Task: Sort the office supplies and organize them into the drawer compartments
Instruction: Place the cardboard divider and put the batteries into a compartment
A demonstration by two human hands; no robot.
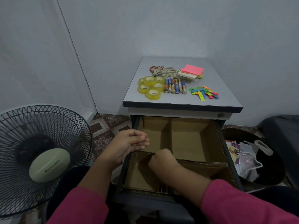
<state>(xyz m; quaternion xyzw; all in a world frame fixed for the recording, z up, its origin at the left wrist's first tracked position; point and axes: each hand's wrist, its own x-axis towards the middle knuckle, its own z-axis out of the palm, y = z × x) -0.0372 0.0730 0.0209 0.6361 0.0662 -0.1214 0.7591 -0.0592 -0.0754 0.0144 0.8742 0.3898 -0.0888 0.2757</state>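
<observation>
- We see an open dark metal drawer [226,143] pulled out from a small grey-topped cabinet [182,102]. Brown cardboard dividers [169,135] split the drawer into compartments.
- Our left hand [129,143] hangs over the drawer's left edge. Its fingers are loose and a little curled, and it holds nothing.
- Our right hand [161,159] reaches down into the near-left compartment. The hand bends away from us, so we cannot tell if it holds anything or how its fingers lie.
- Some small dark, stick-like things [165,189] lie at the near edge of that compartment. They are too dim to name.
- The supplies sit on the cabinet top. Clear yellow tape rolls [150,87] are near the front left corner. Blue and orange batteries [175,86] lie just beside them, in the middle.
- Bright paper strips in many colours [204,92] lie toward the right edge. A stack of sticky notes with a pink top [191,71] sits behind them. Grey-handled scissors [165,71] lie toward the back left.
- We think most of the sorting is not yet done.
- What could go wrong: our right arm could push the thin cardboard wall over, and things would mix.
- The round batteries and tape rolls could roll off the front edge if we bump them.
- The light strips could scatter if we grab them fast.
</observation>
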